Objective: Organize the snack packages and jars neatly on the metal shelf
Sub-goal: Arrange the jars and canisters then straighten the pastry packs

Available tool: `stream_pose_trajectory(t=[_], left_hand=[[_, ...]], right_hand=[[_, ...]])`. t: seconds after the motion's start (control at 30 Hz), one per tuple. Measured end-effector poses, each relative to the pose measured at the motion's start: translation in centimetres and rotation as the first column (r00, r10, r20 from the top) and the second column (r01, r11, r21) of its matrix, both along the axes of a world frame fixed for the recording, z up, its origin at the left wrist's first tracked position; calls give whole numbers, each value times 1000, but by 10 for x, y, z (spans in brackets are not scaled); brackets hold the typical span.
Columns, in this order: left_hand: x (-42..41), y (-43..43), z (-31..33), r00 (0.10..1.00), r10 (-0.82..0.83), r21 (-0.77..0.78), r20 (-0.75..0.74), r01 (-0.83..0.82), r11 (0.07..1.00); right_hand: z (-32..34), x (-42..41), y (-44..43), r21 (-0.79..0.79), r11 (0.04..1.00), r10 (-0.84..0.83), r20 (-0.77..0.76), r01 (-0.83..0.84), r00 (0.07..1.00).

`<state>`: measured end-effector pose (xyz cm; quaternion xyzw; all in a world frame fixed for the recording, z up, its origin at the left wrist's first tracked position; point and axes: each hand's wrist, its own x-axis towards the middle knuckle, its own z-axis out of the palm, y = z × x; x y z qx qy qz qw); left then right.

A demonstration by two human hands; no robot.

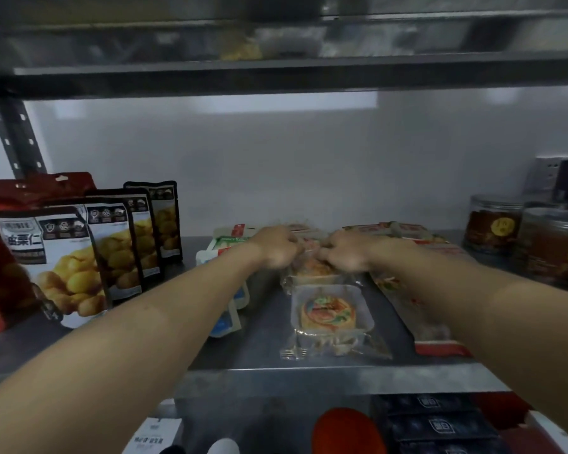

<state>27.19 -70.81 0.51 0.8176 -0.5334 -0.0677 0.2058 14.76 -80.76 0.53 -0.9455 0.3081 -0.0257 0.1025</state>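
Note:
Both my arms reach deep over the metal shelf [263, 352]. My left hand [276, 247] and my right hand [341, 252] meet at the middle back, fingers curled on a clear-wrapped pastry package [312, 270]. A second clear-wrapped pastry [330, 317] lies flat just in front of it. Several chestnut pouches [79, 257] stand in a row at the left. Two lidded jars [551, 244] stand at the right. Flat red-and-white packs [436, 335] lie under my right forearm, and white-blue packs [225, 319] lie under my left.
The upper shelf board [276, 73] hangs low overhead. A perforated upright post [15, 139] stands at the back left. Red pouches [0, 257] stand behind the chestnut pouches. Dark boxes [440, 424] and a red object [345, 430] sit on the level below.

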Motion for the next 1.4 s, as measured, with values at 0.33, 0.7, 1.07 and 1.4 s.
stream_pose_trajectory(t=[0.33,0.7,1.07,1.4], left_hand=[[50,-28,-2,994,99,-29,-52,-101,995],[65,-55,-9,999,32,134,-12,-31,990],[70,-21,12,984,51,-86,168,-37,996],[23,154,1,982,81,-278,172,-30,960]], right_hand=[[8,44,-30,0,1000,13,13,-13,1000],[-3,76,-57,1,1000,-23,-68,23,997],[13,67,-27,-122,992,38,43,-32,998],[31,24,122,-112,971,236,270,-213,934]])
